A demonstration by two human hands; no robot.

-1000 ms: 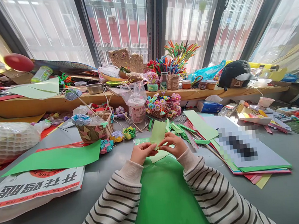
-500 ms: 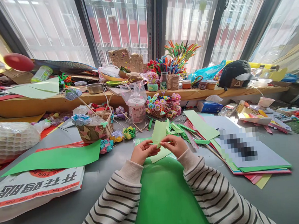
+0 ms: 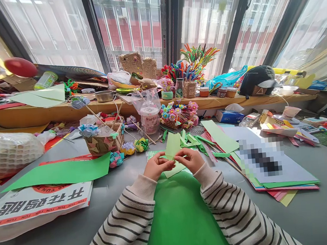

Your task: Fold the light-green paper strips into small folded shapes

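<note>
Pinching the pale green paper strip (image 3: 172,146) with both hands — left hand (image 3: 156,166) and right hand (image 3: 190,160) fingertips clamped on its lower end, above the green sheet (image 3: 181,217). Best to keep edges lined up, then crease firmly — no rushing.

head-worn view, facing forward-down, close over table (image 3: 62,240)
</note>
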